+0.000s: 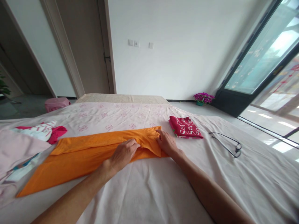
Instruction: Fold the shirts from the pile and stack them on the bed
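Observation:
An orange garment point(91, 155) lies folded into a long strip across the bed, wider at its left end. My left hand point(125, 152) is closed at the middle of the strip, its fingertips pinching a fold of the cloth. At the right end, my right hand point(167, 142) has its fingers bent over the garment's edge and gripping it; the thumb is partly hidden. Between the hands the fabric is bunched and slightly raised. Just beyond my right hand sits a folded red cloth point(185, 127) with white lettering.
Black-framed glasses point(237, 150) lie unfolded at the right on the pale bedsheet point(144, 193). A heap of pink, white and red clothes point(21, 146) is at the left. Beyond the bed are a pink stool point(57, 103) and purple flowers point(204, 97) by the glass door.

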Tool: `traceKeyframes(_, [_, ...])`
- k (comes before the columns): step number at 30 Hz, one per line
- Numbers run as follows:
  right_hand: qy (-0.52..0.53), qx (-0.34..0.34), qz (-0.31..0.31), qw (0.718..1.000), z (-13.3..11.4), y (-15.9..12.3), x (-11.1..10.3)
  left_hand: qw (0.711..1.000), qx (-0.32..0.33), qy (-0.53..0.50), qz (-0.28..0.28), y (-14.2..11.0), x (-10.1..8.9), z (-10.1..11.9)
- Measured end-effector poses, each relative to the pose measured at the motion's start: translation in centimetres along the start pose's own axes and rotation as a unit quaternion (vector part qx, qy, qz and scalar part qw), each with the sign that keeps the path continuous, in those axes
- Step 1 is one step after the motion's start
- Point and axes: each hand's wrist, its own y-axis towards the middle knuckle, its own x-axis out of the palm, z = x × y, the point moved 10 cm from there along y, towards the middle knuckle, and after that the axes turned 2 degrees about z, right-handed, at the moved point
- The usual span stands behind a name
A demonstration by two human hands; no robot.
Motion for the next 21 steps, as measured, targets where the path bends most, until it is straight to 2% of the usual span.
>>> traceKeyframes(2, [-0.006,0.007,0.008,1.000,0.4,0.2,-0.2,1.000,-0.007,0.012,-0.001,0.3,0.0,-0.2])
traceKeyframes(7, [-0.011,0.075,-0.003,0.997,2.1,0.2,-0.2,1.000,-0.009,-0.002,-0.005,0.2,0.1,-0.2])
traceKeyframes(13, [0.010,-0.015,0.033,0.999,0.2,0.5,-0.4,1.000,0.013,-0.001,0.003,-0.1,0.3,0.1])
traceKeyframes(18, [0.040,0.002,0.077,0.996,0.8,0.9,-1.5,0.999,0.040,0.014,0.009,-0.1,0.5,0.6])
traceKeyframes(21, [0.041,0.004,0.064,0.997,1.1,1.1,-1.1,0.998,0.054,0.014,0.009,-0.2,0.8,0.9])
